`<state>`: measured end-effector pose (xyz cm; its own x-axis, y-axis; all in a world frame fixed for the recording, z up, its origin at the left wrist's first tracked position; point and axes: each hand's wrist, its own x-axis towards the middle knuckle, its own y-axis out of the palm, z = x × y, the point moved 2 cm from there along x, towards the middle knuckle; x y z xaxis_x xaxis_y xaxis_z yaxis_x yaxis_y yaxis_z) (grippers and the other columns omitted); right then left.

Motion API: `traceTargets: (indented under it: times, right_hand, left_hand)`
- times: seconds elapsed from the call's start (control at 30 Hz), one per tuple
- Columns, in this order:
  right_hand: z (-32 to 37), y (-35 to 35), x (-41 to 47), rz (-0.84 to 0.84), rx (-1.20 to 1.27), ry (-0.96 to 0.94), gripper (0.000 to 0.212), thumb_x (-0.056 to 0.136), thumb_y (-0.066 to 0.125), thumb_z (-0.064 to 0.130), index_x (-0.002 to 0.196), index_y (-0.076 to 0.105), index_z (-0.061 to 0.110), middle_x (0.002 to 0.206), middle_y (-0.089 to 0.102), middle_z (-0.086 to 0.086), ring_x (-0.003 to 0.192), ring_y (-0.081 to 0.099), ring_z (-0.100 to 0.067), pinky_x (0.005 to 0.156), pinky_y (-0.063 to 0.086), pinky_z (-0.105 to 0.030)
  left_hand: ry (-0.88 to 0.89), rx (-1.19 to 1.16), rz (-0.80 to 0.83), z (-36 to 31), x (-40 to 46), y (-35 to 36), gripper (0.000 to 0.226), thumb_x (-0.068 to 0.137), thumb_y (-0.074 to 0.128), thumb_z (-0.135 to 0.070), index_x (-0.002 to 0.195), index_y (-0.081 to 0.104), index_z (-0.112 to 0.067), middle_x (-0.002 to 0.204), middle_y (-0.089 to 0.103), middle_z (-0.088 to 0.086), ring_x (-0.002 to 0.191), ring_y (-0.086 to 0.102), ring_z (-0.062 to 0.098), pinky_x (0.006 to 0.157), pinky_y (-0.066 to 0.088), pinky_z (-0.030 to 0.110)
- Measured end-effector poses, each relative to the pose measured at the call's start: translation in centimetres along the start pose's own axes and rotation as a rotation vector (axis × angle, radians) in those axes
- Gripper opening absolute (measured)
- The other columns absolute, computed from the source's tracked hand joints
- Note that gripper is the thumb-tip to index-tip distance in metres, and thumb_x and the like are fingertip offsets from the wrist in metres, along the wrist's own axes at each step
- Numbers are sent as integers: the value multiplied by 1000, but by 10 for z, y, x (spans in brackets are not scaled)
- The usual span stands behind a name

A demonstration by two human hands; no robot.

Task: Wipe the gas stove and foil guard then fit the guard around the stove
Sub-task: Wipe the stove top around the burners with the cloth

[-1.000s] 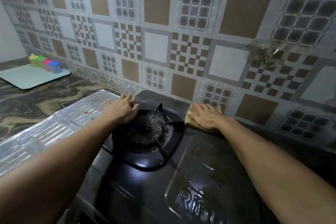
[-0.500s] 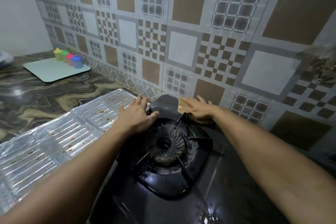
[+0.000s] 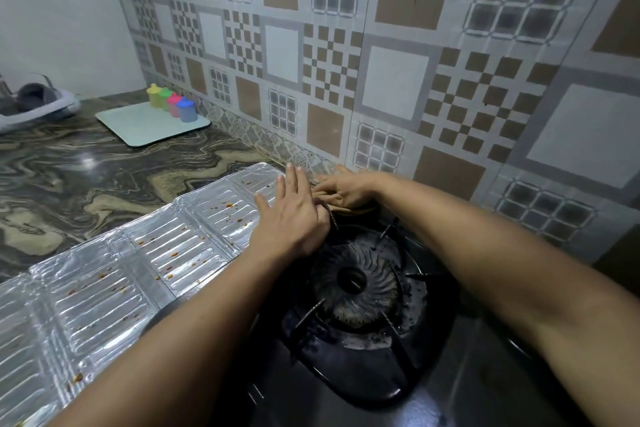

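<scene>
The black gas stove fills the lower right, its round burner under a dark pan support. My right hand presses flat on a tan cloth at the stove's far left corner, next to the tiled wall. My left hand rests with straight fingers on the stove's left edge, partly over the right hand's fingertips. The silver foil guard lies flat on the counter left of the stove, spotted with orange-brown stains.
The tiled wall runs close behind the stove. On the marbled counter at far left sit a pale tray with several coloured cups and a grey bin.
My right hand has slid the cloth leftward along the stove's back edge to its far left corner. My left hand has shifted toward the back beside it. The view has panned left.
</scene>
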<state>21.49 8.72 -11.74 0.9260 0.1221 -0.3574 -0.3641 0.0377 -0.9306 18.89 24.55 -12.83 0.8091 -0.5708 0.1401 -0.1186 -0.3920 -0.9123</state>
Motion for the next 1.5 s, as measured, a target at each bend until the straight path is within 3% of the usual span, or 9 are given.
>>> traceTargets:
  times: [0.17, 0.33, 0.43, 0.53, 0.63, 0.73, 0.9, 1.17, 1.5]
  right_hand:
    - [-3, -1, 4, 25, 21, -20, 46, 101, 37, 36, 146, 36, 33, 162, 4, -1, 144, -15, -41, 111, -16, -55]
    - [-10, -10, -2, 43, 41, 47, 50, 97, 43, 50, 145, 38, 37, 155, 30, -5, 141, 22, -31, 118, 10, -50]
    - [-31, -5, -16, -7, 67, 121, 74, 90, 43, 63, 153, 19, 32, 162, 11, -2, 147, 0, -36, 114, -7, -57]
    - [-58, 9, -41, -2, 114, 288, 105, 73, 40, 83, 152, -7, 32, 161, -12, 2, 144, -20, -37, 114, -6, -64]
    - [-66, 25, -64, -13, 227, 325, 116, 67, 37, 87, 153, -10, 24, 160, -15, 6, 142, -26, -33, 112, -16, -59]
    - [-67, 36, -79, -49, 280, 319, 95, 88, 42, 65, 152, -13, 20, 159, -20, 2, 141, -26, -31, 102, -22, -48]
    - [-70, 46, -112, -36, 289, 418, 69, 103, 33, 13, 152, -14, 25, 158, -24, 8, 142, -24, -37, 109, -8, -69]
    - [-60, 71, -176, -66, 126, 546, 79, 88, 13, 72, 149, -18, 33, 157, -23, 10, 143, -25, -30, 109, -16, -64]
    - [-2, 102, -241, -160, 44, 627, 69, 98, 7, 52, 154, -7, 15, 161, -14, -2, 148, -14, -20, 116, -9, -55]
  left_hand:
    - [-31, 23, 18, 1, 1, 3, 75, 96, 25, -45, 153, -7, -10, 161, -15, 7, 150, -7, 25, 115, -2, 61]
    - [-68, 86, 75, 4, 3, 5, 104, 79, 14, -82, 153, -7, -12, 162, -14, 5, 150, -5, 23, 113, -1, 62]
    - [-81, 138, 82, 5, 4, 6, 110, 76, 16, -86, 153, -6, -11, 162, -12, 6, 150, -3, 25, 113, 0, 63]
    - [-85, 152, 77, 5, 6, 7, 109, 77, 17, -84, 153, -5, -10, 162, -10, 7, 150, -2, 25, 113, 1, 63]
    - [-102, 164, 86, 4, 4, 6, 108, 78, 17, -84, 154, -4, -11, 162, -9, 7, 150, -2, 26, 113, 2, 65]
    - [-120, 191, 85, 3, 2, 4, 109, 77, 16, -85, 154, -2, -10, 163, -7, 7, 150, 1, 26, 113, 6, 66]
    - [-145, 185, 83, 0, 0, 0, 106, 80, 20, -83, 154, 1, -9, 163, -4, 7, 150, 4, 27, 113, 9, 66]
    - [-99, 174, 52, -3, 0, -2, 99, 83, 25, -78, 152, 12, -8, 163, 6, 8, 147, 14, 30, 110, 19, 67]
    - [-54, 151, 10, 0, 5, 2, 92, 85, 29, -73, 147, 26, -5, 156, 25, 14, 140, 29, 35, 106, 31, 62]
